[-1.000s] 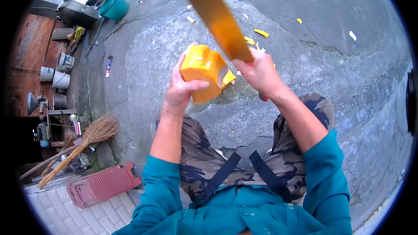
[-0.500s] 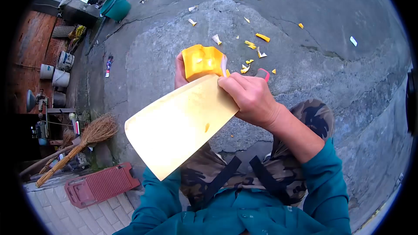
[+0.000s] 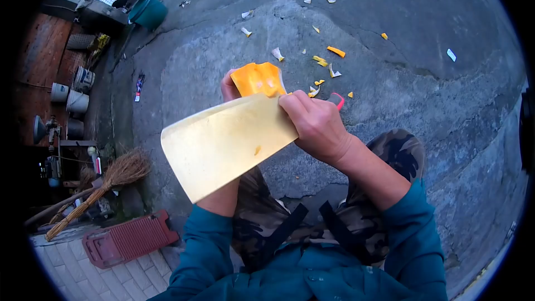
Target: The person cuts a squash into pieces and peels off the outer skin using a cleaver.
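Observation:
My right hand [image 3: 319,122] is closed round the handle of a cleaver [image 3: 231,142], whose broad pale blade slants down to the left. A red handle end sticks out past the fingers. My left hand [image 3: 228,86] grips a piece of orange pumpkin [image 3: 257,78] from its left side. The blade hides most of this hand. The cleaver's upper end by my right fingers lies at the pumpkin's lower right side; whether the edge is in the flesh cannot be made out. A small orange scrap clings to the blade.
Peel scraps [image 3: 334,71] and orange bits [image 3: 336,51] lie scattered on the concrete ground [image 3: 390,78]. At the left are a green bucket [image 3: 147,11], white buckets [image 3: 78,100], a straw broom [image 3: 106,184] and a dark red washboard [image 3: 131,239]. My knees flank the work.
The blade has tilted, its lower corner rising and its glare fading, so more of my left forearm shows. The pumpkin piece has turned slightly and moved a little lower.

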Demonstrator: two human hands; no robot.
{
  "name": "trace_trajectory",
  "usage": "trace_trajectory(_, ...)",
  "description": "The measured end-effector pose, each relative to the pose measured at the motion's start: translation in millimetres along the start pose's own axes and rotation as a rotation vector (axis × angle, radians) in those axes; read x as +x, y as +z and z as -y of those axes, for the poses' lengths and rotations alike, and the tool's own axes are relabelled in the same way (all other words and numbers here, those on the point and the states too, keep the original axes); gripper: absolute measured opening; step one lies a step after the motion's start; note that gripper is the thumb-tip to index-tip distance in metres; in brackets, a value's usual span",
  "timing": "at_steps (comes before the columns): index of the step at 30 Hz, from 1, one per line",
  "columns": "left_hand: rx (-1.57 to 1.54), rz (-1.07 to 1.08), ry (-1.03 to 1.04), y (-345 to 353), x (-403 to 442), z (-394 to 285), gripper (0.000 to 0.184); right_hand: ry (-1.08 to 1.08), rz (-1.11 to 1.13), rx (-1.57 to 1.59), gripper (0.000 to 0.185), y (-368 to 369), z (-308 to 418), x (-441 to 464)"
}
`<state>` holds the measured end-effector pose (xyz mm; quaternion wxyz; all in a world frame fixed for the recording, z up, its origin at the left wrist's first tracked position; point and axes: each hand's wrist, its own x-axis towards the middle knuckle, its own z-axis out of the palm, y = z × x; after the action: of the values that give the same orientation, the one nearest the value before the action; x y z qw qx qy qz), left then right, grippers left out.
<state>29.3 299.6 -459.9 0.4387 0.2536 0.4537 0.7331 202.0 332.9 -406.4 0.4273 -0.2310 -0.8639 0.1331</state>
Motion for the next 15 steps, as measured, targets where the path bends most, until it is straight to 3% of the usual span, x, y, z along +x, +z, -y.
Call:
trace_trajectory(1, 0.028, -0.004, 0.035, 4, -6, -6, 0.043, 0.053, 0.018, -0.030, 0.015, 0, -1, 0)
trace_trajectory(2, 0.576, 0.236, 0.228, 5, -12, -16, 0.050, 0.054, 0.014, -0.031, 0.015, 0, -4, 1)
trace_trajectory(3, 1.125, 0.476, 0.419, 8, -17, -25, 0.072, 0.132, 0.015, 0.030, 0.014, 0, -8, 2)
trace_trajectory(4, 1.031, 0.460, 0.237, 16, -22, -32, 0.080, 0.208, 0.019, 0.092, 0.014, 0, -11, 2)
trace_trajectory(5, 1.031, 0.460, 0.241, 24, -23, -34, 0.080, 0.205, 0.017, 0.090, 0.014, -2, -12, 3)
trace_trajectory(7, 0.394, 0.216, 0.126, 34, -25, -36, 0.081, 0.541, 0.082, 0.480, 0.014, -10, -10, 8)
trace_trajectory(8, 0.331, 0.190, 0.057, 33, -24, -40, 0.081, 0.537, 0.082, 0.484, 0.014, -16, -13, 10)
trace_trajectory(10, 0.234, 0.213, -0.011, 30, -21, -50, 0.081, 0.826, 0.020, 0.676, 0.016, -27, -24, 15)
trace_trajectory(13, 0.083, 0.224, -0.125, 24, -19, -54, 0.077, 0.760, 0.024, 0.564, 0.015, -31, -23, 12)
trace_trajectory(15, -0.180, 0.171, -0.284, 17, -16, -55, 0.072, 0.675, -0.010, 0.568, 0.013, -24, -18, 6)
